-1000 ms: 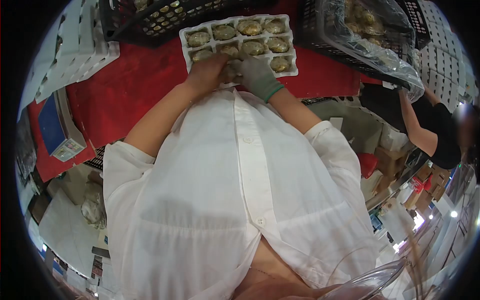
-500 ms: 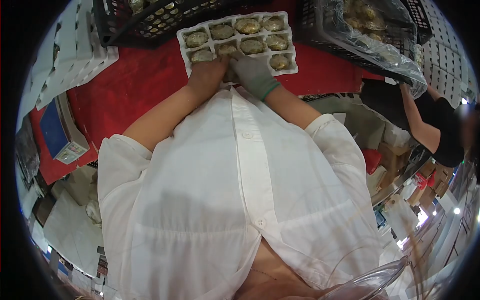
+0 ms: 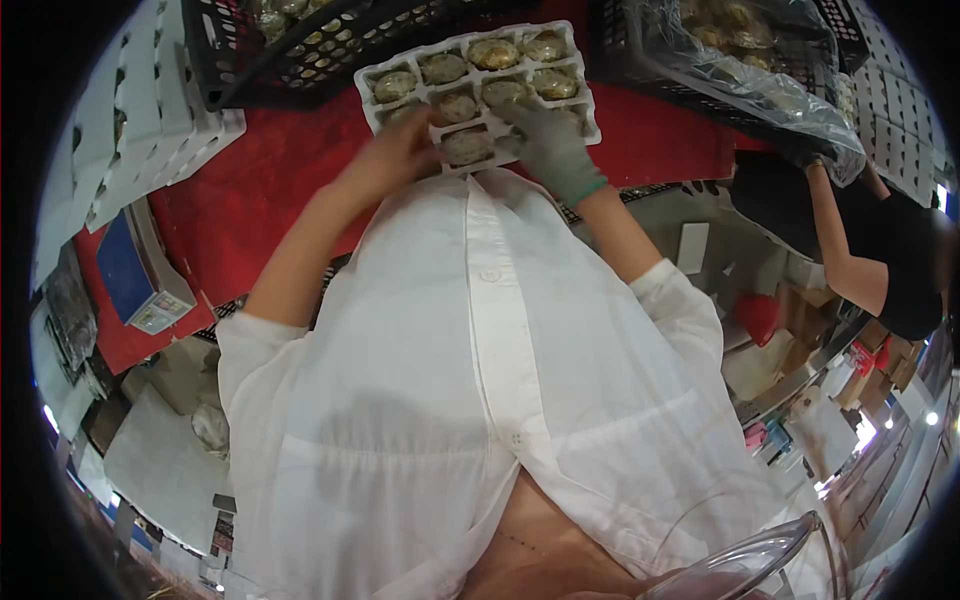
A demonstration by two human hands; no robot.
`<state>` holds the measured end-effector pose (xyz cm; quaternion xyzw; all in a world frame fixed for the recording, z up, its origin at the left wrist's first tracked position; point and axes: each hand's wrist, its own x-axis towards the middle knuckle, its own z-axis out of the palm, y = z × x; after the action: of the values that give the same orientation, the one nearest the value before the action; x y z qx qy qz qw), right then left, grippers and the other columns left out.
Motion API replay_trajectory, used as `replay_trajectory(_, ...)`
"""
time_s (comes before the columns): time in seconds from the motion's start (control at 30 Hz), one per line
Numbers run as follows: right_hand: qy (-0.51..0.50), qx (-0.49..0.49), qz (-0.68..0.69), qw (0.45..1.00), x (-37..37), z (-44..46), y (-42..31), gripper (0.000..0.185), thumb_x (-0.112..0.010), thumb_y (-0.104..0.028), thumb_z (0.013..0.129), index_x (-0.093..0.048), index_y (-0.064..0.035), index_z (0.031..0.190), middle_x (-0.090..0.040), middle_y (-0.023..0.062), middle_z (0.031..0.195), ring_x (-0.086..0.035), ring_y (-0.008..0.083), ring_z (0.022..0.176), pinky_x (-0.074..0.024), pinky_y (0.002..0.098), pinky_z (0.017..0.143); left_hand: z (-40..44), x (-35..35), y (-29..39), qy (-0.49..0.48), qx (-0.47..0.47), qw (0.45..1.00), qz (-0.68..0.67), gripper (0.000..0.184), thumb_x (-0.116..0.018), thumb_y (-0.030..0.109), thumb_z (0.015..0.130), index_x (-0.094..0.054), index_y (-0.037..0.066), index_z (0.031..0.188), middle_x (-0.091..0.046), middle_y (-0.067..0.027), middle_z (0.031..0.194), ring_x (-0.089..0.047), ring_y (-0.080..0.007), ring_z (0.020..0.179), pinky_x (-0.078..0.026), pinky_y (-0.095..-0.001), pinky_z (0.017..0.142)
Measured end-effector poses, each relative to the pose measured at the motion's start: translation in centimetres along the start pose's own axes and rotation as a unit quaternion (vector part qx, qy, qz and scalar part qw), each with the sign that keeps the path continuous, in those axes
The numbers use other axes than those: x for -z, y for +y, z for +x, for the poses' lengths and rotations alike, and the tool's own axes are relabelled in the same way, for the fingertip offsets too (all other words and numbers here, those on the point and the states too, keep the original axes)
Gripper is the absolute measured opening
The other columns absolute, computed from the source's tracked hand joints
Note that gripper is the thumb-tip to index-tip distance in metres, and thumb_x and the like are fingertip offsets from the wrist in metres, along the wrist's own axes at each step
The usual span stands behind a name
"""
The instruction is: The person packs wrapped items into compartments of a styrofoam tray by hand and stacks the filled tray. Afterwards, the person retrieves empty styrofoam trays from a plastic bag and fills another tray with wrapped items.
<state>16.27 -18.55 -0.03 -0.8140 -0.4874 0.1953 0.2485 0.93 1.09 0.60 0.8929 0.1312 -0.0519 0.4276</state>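
Note:
A white moulded tray (image 3: pixel 366 84) lies on the red table, its compartments holding several mottled, brown-green, egg-shaped items in clear wrapping. One such egg-shaped item (image 3: pixel 467 147) sits in the front middle compartment, between my hands. My bare left hand (image 3: pixel 398 155) is at the tray's front left corner, somewhat blurred, with thumb and fingers apart and nothing seen in it. Over the right side of the tray is my right hand (image 3: pixel 556 152), in a grey glove with a green cuff. Its fingers are spread and it covers part of the front right compartments.
Black perforated crates stand behind the tray, one at the left (image 3: pixel 290 60) and a plastic-lined one at the right (image 3: pixel 690 85). White trays (image 3: pixel 150 120) are stacked at far left, near a blue box (image 3: pixel 125 265). At right, a person's arm (image 3: pixel 835 230) reaches toward the lined crate.
My hands were together over the front middle compartment; now they have parted, left hand to the left and right hand to the right, uncovering the egg-shaped item there.

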Motion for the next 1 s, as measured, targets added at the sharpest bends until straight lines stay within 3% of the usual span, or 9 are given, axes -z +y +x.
replay_trajectory(0.17, 0.046, -0.122, 0.066, 0.989, 2.3, -1.6, 1.9, 0.022, -0.066, -0.022, 0.085, -0.068, -0.0130, 0.105, -0.063, 0.0083, 0.100, -0.064, 0.0257, 0.081, -0.0523, 0.0379, 0.073, 0.8, 12.2, 4.4, 0.207, -0.036, 0.966, -0.152, 0.014, -0.062, 0.012, 0.089, -0.062, 0.001, 0.099, -0.061, -0.0030, 0.079, -0.058, -0.0103, 0.071, -0.047, -0.0265, 0.067)
replay_trajectory(0.23, 0.051, -0.114, 0.039, 0.991, 2.4, -1.1, 1.5, 0.023, -0.066, -0.020, 0.083, -0.069, -0.0133, 0.105, -0.063, 0.0082, 0.099, -0.064, 0.0268, 0.083, -0.0519, 0.0383, 0.074, 3.1, 16.7, 3.4, 0.267, -0.019, 0.963, -0.030, 0.019, -0.058, 0.015, 0.095, -0.064, 0.002, 0.108, -0.063, -0.0003, 0.089, -0.056, -0.0064, 0.077, -0.045, -0.0209, 0.071)
replay_trajectory(0.33, 0.060, 0.096, 0.015, 0.993, -0.7, -0.4, 2.2, 0.025, -0.067, -0.017, 0.078, -0.069, -0.0150, 0.102, -0.063, 0.0081, 0.098, -0.064, 0.0269, 0.087, -0.0514, 0.0391, 0.076, 8.1, 19.8, 2.0, 0.282, -0.067, 0.957, -0.022, 0.021, -0.060, 0.017, 0.094, -0.065, 0.004, 0.110, -0.064, -0.0005, 0.089, -0.059, -0.0075, 0.080, -0.046, -0.0226, 0.074)
replay_trajectory(0.47, -0.024, 0.107, -0.112, 0.988, -3.1, 1.0, -1.7, 0.037, -0.064, -0.017, 0.078, -0.062, -0.0168, 0.115, -0.062, 0.0085, 0.108, -0.062, 0.0281, 0.091, -0.0531, 0.0389, 0.076, 11.6, 20.3, 3.4, 0.226, -0.040, 0.972, 0.051, 0.011, -0.067, 0.003, 0.082, -0.061, 0.000, 0.092, -0.060, -0.0028, 0.072, -0.054, -0.0091, 0.067, -0.045, -0.0253, 0.061)
replay_trajectory(0.5, -0.075, 0.092, -0.142, 0.983, -3.2, 1.3, -2.4, 0.026, -0.061, -0.016, 0.079, -0.066, -0.0166, 0.105, -0.063, 0.0088, 0.104, -0.063, 0.0271, 0.090, -0.0531, 0.0383, 0.076, 12.3, 21.1, 2.2, 0.173, -0.021, 0.985, 0.011, 0.021, -0.061, 0.016, 0.090, -0.060, 0.000, 0.102, -0.065, -0.0110, 0.086, -0.062, -0.0195, 0.077, -0.049, -0.0337, 0.070)
replay_trajectory(0.57, -0.121, 0.066, -0.169, 0.976, -4.0, 2.4, -2.7, 0.018, -0.057, -0.016, 0.080, -0.070, -0.0145, 0.093, -0.063, 0.0094, 0.100, -0.065, 0.0265, 0.088, -0.0540, 0.0374, 0.072, 15.3, 21.8, -3.5, 0.197, -0.060, 0.978, -0.022, 0.020, -0.061, 0.018, 0.094, -0.064, 0.003, 0.107, -0.066, -0.0016, 0.091, -0.061, -0.0088, 0.082, -0.047, -0.0243, 0.077)
replay_trajectory(0.7, -0.130, 0.062, -0.203, 0.969, -5.5, 3.1, -2.4, 0.018, -0.056, -0.020, 0.083, -0.067, -0.0078, 0.092, -0.062, 0.0115, 0.101, -0.064, 0.0288, 0.087, -0.0562, 0.0377, 0.064, 16.9, 23.3, -4.6, 0.224, -0.036, 0.971, 0.081, 0.019, -0.064, 0.019, 0.091, -0.064, 0.002, 0.099, -0.068, -0.0030, 0.087, -0.064, -0.0100, 0.079, -0.050, -0.0261, 0.071)
replay_trajectory(0.9, -0.156, 0.053, -0.172, 0.971, -5.8, 3.1, -1.9, 0.026, -0.058, -0.021, 0.083, -0.059, -0.0044, 0.103, -0.056, 0.0132, 0.109, -0.061, 0.0307, 0.096, -0.0567, 0.0405, 0.069, 19.8, 23.3, -9.0, 0.168, 0.027, 0.955, 0.244, 0.020, -0.070, 0.023, 0.079, -0.067, 0.007, 0.091, -0.069, -0.0105, 0.090, -0.066, -0.0290, 0.089, -0.052, -0.0422, 0.079)
replay_trajectory(1.0, -0.165, 0.075, -0.151, 0.972, -6.6, 3.4, -1.1, 0.026, -0.057, -0.017, 0.083, -0.060, -0.0039, 0.105, -0.056, 0.0141, 0.109, -0.060, 0.0321, 0.101, -0.0559, 0.0424, 0.072, 21.4, 20.9, -10.1, 0.143, 0.036, 0.928, 0.341, 0.056, -0.070, 0.019, 0.072, -0.055, 0.013, 0.126, -0.060, -0.0218, 0.114, -0.059, -0.0376, 0.107, -0.051, -0.0450, 0.088)
